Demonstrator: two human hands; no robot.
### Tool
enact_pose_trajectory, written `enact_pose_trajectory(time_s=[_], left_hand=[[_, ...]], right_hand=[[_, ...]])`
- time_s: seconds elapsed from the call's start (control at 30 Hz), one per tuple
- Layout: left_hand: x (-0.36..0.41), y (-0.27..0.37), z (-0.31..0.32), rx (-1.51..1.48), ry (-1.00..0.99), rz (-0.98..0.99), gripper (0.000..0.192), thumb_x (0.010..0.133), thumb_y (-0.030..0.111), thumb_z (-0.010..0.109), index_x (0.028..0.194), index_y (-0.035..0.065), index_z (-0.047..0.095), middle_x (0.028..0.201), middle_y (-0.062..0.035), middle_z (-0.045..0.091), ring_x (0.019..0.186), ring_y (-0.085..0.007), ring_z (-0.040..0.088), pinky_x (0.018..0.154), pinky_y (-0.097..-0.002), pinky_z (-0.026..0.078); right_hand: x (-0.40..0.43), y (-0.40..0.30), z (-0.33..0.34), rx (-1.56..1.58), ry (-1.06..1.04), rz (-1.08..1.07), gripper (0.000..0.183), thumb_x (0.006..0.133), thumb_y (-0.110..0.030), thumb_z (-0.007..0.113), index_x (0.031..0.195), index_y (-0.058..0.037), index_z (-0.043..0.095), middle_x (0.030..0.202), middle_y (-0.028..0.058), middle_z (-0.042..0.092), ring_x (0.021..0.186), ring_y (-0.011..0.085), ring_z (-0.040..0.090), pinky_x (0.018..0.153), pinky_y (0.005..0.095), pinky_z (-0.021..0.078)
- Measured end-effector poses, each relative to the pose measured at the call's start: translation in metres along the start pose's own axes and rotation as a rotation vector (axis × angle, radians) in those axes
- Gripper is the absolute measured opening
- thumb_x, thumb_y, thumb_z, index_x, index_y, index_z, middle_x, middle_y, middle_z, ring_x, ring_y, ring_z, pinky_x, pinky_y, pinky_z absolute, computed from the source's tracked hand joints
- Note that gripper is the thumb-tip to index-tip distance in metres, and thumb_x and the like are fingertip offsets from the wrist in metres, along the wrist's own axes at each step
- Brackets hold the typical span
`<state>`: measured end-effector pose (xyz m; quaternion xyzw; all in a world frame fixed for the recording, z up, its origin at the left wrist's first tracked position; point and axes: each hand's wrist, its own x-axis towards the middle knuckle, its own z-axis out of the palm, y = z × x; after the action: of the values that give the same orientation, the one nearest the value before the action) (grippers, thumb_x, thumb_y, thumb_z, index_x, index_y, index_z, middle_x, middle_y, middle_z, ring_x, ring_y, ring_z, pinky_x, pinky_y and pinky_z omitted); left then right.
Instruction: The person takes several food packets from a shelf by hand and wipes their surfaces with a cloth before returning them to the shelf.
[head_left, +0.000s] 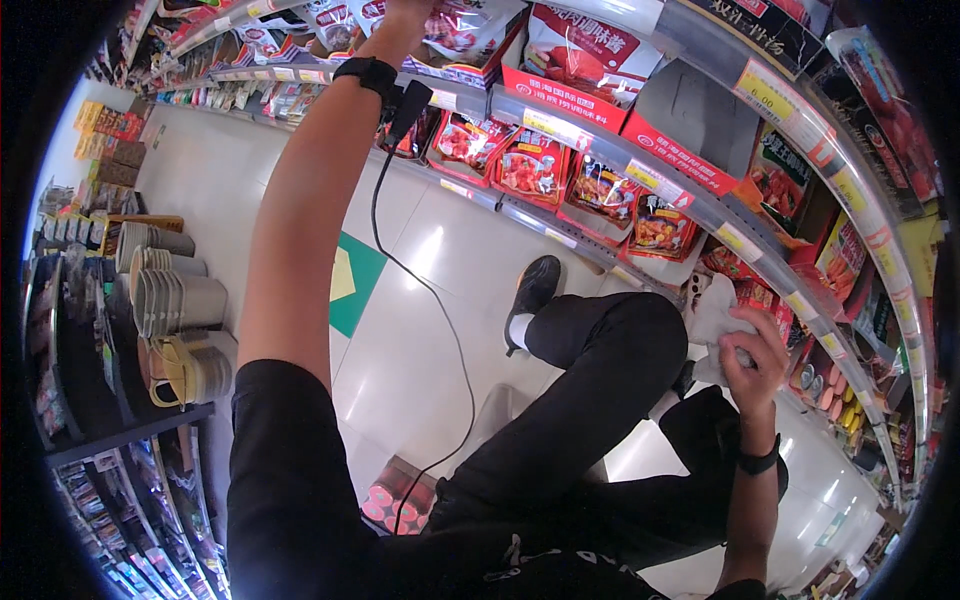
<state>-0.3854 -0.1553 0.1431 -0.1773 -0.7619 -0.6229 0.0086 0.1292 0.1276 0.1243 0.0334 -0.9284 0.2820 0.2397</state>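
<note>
My left arm stretches up to the shelf, where my left hand (411, 13) is partly cut off by the top of the picture. It is among silvery seasoning packets (469, 30); whether it grips one cannot be made out. On the right, my right hand (756, 360) holds a crumpled whitish cloth (712, 315) beside the lower shelf. Between the two hands, a red display carton (562, 101) holds seasoning sauce pouches. Next to it stands another red carton (675, 157) with its grey inner back showing. Red sauce pouches (532, 169) line the shelf below.
Curved shelf edges with price tags (645, 174) run across the top and right. A black cable (450, 322) hangs from a device on my left wrist. Stacked bins (180, 300) stand across the aisle. Shrink-wrapped red-topped cans (394, 499) sit on the tiled floor (405, 352) near me.
</note>
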Motion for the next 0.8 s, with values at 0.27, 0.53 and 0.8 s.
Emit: enact_pose_trajectory(time_s=[0.27,0.53,0.8], left_hand=[[0.003,-0.015,0.021,0.202,0.142,0.154,0.055,0.080,0.019,0.061,0.125,-0.0059,0.042,0.120,-0.0264,0.051,0.116,-0.0436,0.044,0.098,-0.0501,0.035],[-0.098,-0.015,0.047,0.771,0.419,0.902,0.029,0.068,0.005,0.066,0.095,0.0014,0.057,0.093,-0.0163,0.059,0.087,-0.0350,0.055,0.077,-0.0423,0.045],[-0.199,-0.117,0.080,0.756,-0.413,0.595,0.030,0.071,0.007,0.064,0.099,0.0046,0.054,0.103,-0.0161,0.052,0.102,-0.0351,0.050,0.085,-0.0441,0.043]], right_hand=[[0.001,-0.004,0.006,0.039,-0.003,0.033,0.011,0.065,0.004,0.071,0.072,0.0021,0.063,0.100,0.0144,0.064,0.090,0.0297,0.061,0.079,0.0371,0.0486],[0.007,-0.003,0.003,0.003,-0.004,0.007,0.011,0.064,0.004,0.071,0.071,0.0023,0.063,0.100,0.0144,0.064,0.091,0.0295,0.061,0.080,0.0371,0.0485],[0.009,0.002,0.008,0.008,-0.024,-0.003,0.010,0.065,0.004,0.070,0.072,0.0024,0.063,0.101,0.0147,0.064,0.091,0.0293,0.061,0.081,0.0375,0.0485]])
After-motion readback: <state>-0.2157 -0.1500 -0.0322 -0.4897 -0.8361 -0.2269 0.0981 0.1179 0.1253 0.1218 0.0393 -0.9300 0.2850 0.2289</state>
